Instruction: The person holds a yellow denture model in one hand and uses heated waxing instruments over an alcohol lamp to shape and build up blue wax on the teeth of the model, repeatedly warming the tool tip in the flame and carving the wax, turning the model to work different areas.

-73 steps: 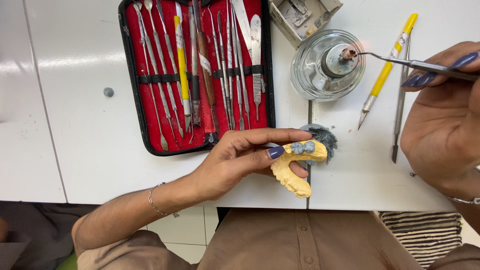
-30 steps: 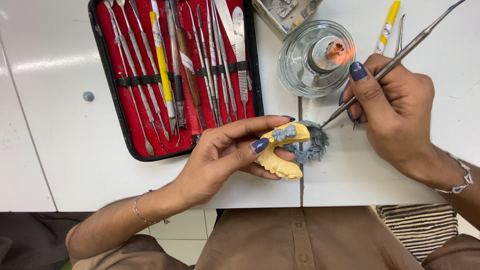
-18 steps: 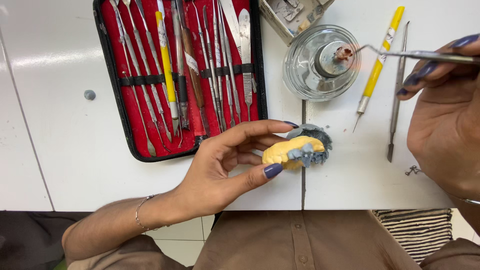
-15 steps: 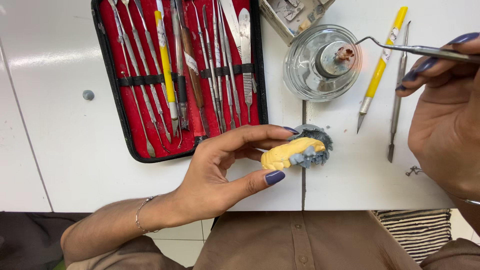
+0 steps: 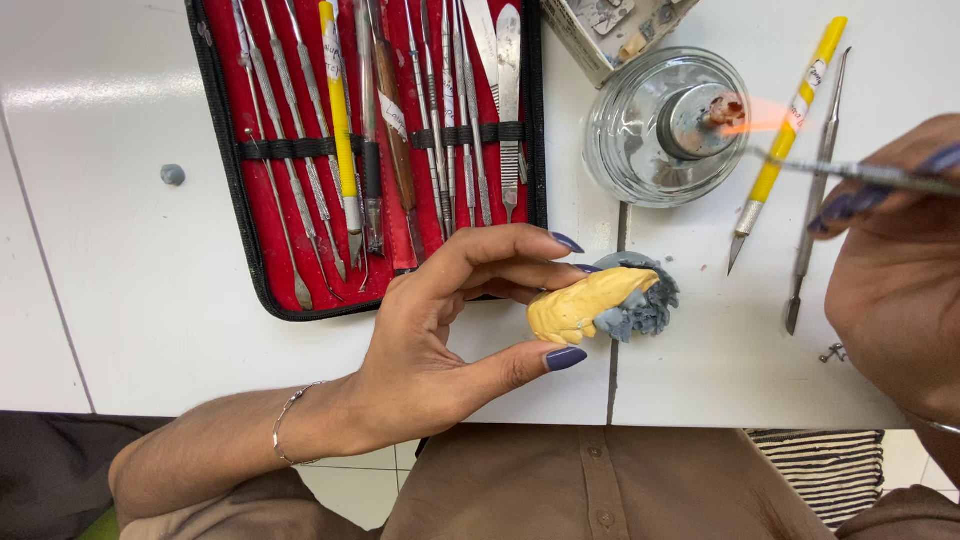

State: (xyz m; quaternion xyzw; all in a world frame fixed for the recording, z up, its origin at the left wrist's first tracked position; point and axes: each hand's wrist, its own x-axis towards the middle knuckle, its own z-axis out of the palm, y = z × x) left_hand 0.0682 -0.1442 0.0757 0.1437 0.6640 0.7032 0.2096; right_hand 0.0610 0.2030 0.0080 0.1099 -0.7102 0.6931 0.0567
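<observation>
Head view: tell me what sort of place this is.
Probably a dental lab or dental training bench. The left hand holds a yellow cast with grey wax, the right hand heats a metal instrument at a glass spirit lamp, and a red case of hand tools lies open.

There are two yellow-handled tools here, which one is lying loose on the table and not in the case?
The yellow-handled knife right of the glass burner lies loose on the white table. The other yellow tool is strapped inside the red instrument case.
</observation>
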